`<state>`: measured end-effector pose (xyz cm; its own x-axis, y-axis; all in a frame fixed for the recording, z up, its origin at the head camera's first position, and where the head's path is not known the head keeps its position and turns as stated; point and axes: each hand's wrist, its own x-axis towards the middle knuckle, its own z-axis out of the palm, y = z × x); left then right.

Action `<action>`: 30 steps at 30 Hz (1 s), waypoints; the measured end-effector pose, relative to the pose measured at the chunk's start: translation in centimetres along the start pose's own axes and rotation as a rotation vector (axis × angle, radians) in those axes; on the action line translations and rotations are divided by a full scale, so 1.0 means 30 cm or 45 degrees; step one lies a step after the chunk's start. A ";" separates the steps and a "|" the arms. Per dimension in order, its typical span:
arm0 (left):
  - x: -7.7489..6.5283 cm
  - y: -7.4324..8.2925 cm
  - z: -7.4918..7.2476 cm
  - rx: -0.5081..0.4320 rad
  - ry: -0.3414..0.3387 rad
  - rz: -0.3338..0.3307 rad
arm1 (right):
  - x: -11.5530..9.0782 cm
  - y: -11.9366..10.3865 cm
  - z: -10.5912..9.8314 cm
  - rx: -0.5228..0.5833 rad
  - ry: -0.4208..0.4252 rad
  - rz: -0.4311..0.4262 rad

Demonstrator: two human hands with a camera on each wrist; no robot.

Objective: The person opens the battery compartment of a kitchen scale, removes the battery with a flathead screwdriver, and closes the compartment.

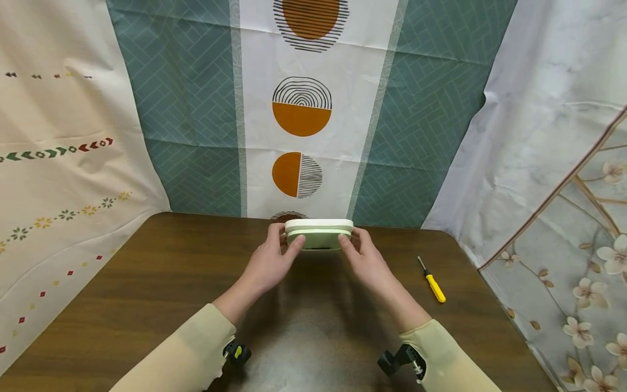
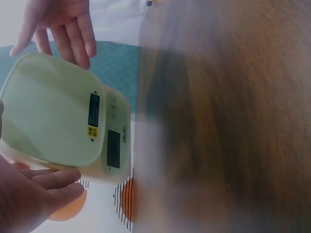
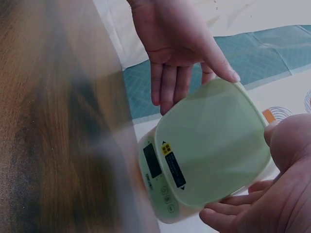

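A pale green kitchen scale (image 1: 320, 240) is held up over the far part of the table, tilted so its platform faces me. My left hand (image 1: 268, 262) grips its left end and my right hand (image 1: 366, 261) its right end, thumbs on the front and fingers round behind. In the left wrist view the scale (image 2: 53, 116) shows a dark display, small buttons and a black and yellow label on the platform. The right wrist view has the same scale (image 3: 221, 141) between both hands, its underside hidden.
A screwdriver (image 1: 433, 283) with a yellow handle lies on the right of the brown wooden table (image 1: 186, 283). Behind the table hangs a patterned curtain (image 1: 196, 109), with a floral cloth (image 1: 563, 245) on the right and a light embroidered cloth (image 1: 73, 163) on the left.
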<state>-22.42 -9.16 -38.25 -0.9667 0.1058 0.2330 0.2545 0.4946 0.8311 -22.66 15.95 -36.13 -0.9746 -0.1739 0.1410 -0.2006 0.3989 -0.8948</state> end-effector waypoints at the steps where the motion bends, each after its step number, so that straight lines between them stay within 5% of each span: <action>1: -0.002 -0.002 0.001 0.011 -0.001 -0.004 | -0.001 0.003 -0.001 -0.003 0.001 0.001; 16: -0.003 -0.002 0.005 0.152 0.059 -0.016 | -0.013 0.028 0.007 -0.018 0.055 0.061; 30: -0.005 -0.020 -0.005 0.128 -0.093 0.048 | -0.018 0.061 -0.003 -0.153 -0.066 0.097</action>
<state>-22.41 -9.60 -38.73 -0.9568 0.1868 0.2229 0.2904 0.5729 0.7664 -22.51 16.85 -37.79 -0.9816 -0.1842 0.0500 -0.1400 0.5168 -0.8446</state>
